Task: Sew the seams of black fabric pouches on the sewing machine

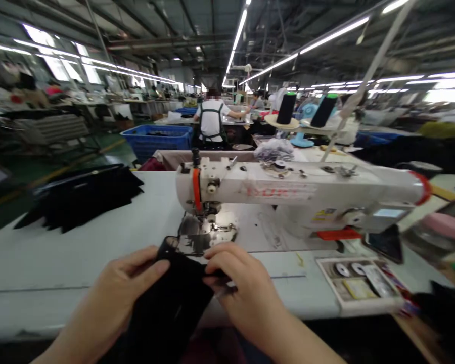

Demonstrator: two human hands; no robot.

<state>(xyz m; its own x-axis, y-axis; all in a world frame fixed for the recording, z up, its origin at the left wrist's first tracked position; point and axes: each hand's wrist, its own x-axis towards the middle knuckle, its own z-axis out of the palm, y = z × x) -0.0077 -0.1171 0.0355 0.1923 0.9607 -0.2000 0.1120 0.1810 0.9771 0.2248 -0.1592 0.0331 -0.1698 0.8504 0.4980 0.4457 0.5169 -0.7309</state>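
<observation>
A piece of black fabric (170, 298) hangs over the table's front edge, its upper end close in front of the needle area of a white sewing machine (265, 184). My left hand (131, 278) pinches the fabric's upper left edge between thumb and fingers. On the other side, my right hand (237, 278) grips the upper right edge with bent fingers. Part of the fabric's top curls up beside the metal plate (195, 242) under the machine head. The needle itself is too blurred to make out.
A stack of black fabric pieces (87, 194) lies on the white table (79, 253) at left. At right sit a tray of bobbins (358, 285) and a dark phone-like object (384, 242). Beyond are thread cones (286, 108), a blue crate (157, 144) and a seated person (211, 121).
</observation>
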